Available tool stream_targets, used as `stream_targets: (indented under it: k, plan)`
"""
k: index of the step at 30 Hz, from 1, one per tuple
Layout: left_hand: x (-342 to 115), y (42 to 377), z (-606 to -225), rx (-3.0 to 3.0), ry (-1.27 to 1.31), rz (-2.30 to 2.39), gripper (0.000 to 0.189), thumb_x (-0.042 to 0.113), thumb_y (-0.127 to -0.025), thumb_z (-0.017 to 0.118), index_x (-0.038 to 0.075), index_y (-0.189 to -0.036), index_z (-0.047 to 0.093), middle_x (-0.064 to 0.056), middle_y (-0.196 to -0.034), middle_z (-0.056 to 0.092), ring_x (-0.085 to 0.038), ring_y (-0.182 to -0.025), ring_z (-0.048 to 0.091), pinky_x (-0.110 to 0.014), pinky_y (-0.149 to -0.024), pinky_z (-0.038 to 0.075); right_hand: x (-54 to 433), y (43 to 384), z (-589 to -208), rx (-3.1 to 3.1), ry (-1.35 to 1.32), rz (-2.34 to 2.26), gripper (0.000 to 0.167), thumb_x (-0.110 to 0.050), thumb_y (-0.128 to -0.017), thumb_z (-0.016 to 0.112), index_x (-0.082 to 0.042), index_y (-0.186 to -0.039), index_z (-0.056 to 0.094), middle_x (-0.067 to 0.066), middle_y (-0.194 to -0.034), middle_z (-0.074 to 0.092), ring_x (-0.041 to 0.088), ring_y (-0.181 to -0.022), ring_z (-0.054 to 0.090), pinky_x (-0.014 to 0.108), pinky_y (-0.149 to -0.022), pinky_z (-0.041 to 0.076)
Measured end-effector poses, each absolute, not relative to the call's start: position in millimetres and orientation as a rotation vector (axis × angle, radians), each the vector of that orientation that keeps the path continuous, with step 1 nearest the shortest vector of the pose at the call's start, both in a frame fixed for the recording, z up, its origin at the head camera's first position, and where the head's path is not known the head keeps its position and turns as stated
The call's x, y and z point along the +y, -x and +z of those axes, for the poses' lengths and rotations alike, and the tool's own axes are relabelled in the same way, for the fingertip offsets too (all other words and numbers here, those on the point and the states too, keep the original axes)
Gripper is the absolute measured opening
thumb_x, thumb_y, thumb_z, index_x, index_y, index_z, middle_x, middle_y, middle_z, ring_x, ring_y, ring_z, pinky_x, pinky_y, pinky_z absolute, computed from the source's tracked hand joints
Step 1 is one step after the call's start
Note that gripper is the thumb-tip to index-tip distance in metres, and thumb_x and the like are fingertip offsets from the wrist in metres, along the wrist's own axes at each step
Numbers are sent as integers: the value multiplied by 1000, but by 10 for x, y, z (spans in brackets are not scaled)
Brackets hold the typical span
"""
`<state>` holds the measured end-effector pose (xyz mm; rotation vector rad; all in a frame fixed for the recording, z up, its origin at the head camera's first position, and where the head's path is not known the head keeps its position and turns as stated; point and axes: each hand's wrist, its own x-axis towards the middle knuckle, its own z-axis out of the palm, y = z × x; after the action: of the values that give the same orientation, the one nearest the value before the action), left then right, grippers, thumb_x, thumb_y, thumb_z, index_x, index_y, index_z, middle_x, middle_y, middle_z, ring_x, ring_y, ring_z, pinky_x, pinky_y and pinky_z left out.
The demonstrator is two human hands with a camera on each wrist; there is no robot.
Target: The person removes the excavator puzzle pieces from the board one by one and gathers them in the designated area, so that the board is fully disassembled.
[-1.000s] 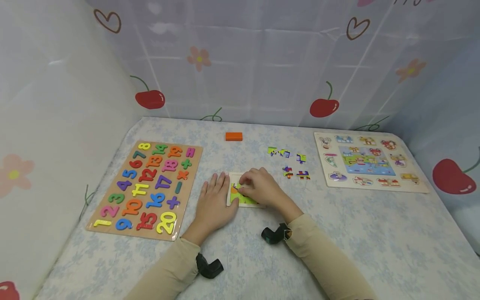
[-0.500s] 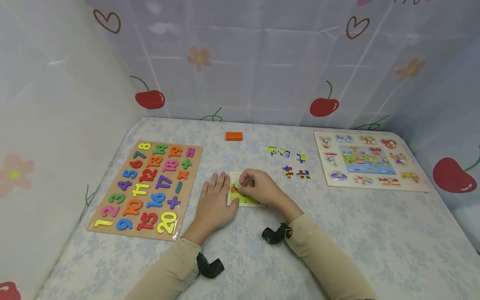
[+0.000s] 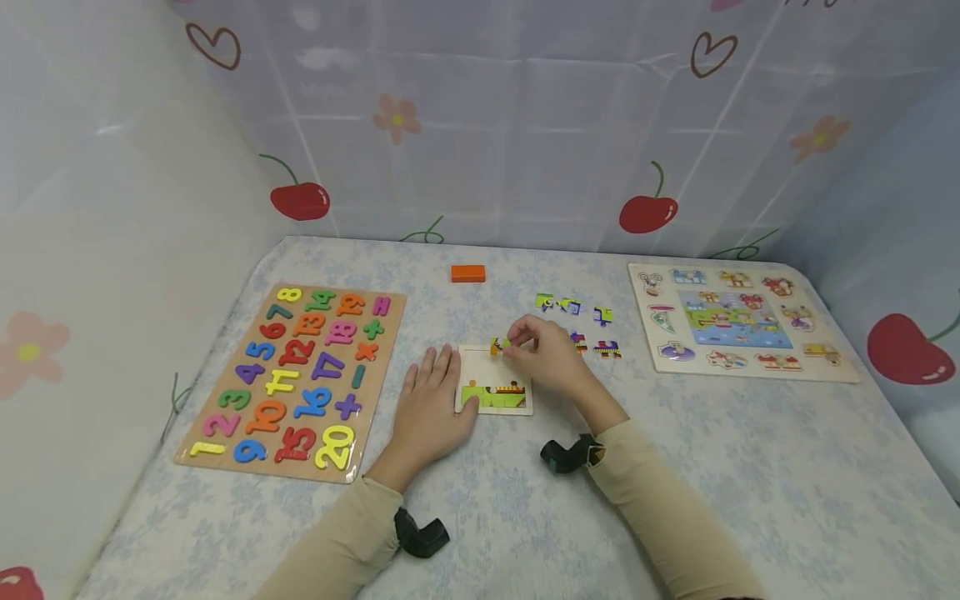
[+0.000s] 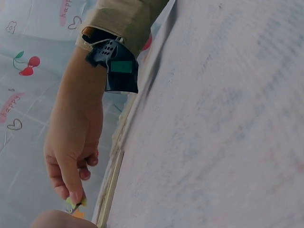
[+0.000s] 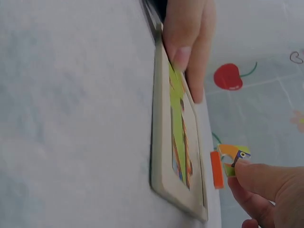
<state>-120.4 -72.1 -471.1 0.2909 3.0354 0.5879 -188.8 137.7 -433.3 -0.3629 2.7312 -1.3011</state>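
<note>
A small wooden jigsaw tray (image 3: 480,365) lies on the table, with joined green pieces (image 3: 492,399) along its near side and bare wood above them. My left hand (image 3: 430,404) lies flat at its left, fingers straight, thumb on the tray's edge. Between the thumb and fingers of my right hand (image 3: 547,354) is a jigsaw piece (image 5: 227,151), orange and green with a printed eye, pinched over the tray's far edge. Right of that hand are several loose jigsaw pieces (image 3: 607,349), one partly hidden behind it.
At left lies a number board (image 3: 390,333) with coloured numerals. A picture peg board (image 3: 645,333) is at right. An orange block (image 3: 468,273) sits toward the back, before the patterned curtain (image 3: 510,150).
My right hand has risen away from the tray's left part, moving up and right with the jigsaw piece. Bare wood shows where that piece was. My left hand has stayed in place.
</note>
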Motion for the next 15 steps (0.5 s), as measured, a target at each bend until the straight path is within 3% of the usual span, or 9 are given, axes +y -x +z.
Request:
stream_targets:
  k: [8, 15]
  plan:
    - [-717, 1200, -4726, 3056, -282, 590, 78, 50, -96, 45, 10, -159, 20, -3, -167, 14, -25, -156, 5, -49, -126, 3, 1718, 2019, -4294, 2865, 183, -1207, 20, -25, -91, 73, -14, -102, 61, 5, -101, 71, 22, -74, 56, 32, -65, 44]
    - [-711, 1203, -4730, 3055, -283, 598, 78, 51, -96, 45, 10, -158, 20, -3, -167, 14, -24, -156, 5, -49, -126, 3, 1810, 2092, -4319, 2870, 124, -1120, 19, -26, -92, 72, -15, -101, 60, 5, -101, 71, 23, -90, 65, 35, -71, 48]
